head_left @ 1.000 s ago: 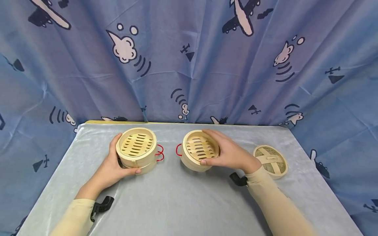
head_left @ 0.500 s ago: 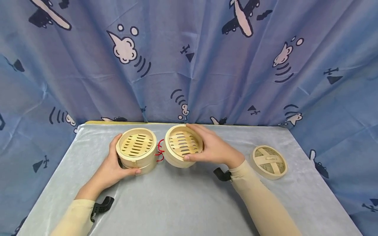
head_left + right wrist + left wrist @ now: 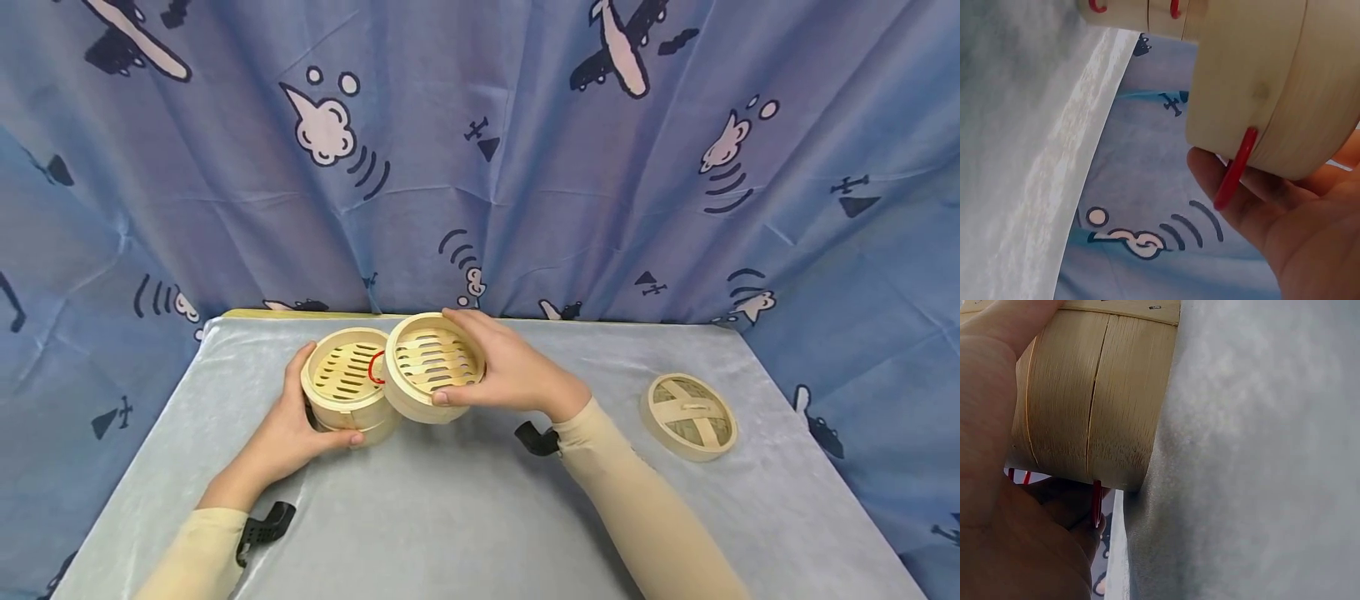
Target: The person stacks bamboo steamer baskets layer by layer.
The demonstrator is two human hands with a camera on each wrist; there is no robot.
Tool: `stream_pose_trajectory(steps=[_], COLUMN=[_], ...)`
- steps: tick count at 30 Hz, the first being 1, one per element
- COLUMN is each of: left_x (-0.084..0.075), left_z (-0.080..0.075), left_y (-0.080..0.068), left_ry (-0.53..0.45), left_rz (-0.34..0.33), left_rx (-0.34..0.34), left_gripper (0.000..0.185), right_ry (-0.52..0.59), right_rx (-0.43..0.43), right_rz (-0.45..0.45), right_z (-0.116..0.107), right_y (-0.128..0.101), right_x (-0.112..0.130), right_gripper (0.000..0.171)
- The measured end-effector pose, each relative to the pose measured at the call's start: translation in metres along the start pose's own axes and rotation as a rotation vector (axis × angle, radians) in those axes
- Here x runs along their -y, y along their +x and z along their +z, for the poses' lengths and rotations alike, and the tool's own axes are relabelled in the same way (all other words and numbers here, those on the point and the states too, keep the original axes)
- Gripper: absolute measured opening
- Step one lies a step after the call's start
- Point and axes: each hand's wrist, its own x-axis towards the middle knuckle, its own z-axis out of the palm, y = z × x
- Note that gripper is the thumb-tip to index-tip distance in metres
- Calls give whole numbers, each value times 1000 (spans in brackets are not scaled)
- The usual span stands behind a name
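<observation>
One steamer basket (image 3: 433, 367) has moved nearer the stack (image 3: 347, 385).

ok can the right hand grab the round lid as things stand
Probably not straight away: the right hand is holding a steamer basket. Otherwise the way looks free, as nothing covers the lid on the table.

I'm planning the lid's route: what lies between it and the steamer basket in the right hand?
The head view shows the right hand, gripping that basket, and its sleeve, then bare grey cloth before the lid.
</observation>
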Motion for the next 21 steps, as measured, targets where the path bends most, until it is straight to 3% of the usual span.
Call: stream_pose_trajectory(steps=[21], left_x=[-1], left_z=[1], left_y=[0], left_ry=[-5], left_rz=[-3], left_rx=[11], left_gripper=[153], right_ry=[-48], right_rx=[31], right_rz=[57], right_z=[11], right_y=[31], right_x=[25], right_gripper=[117])
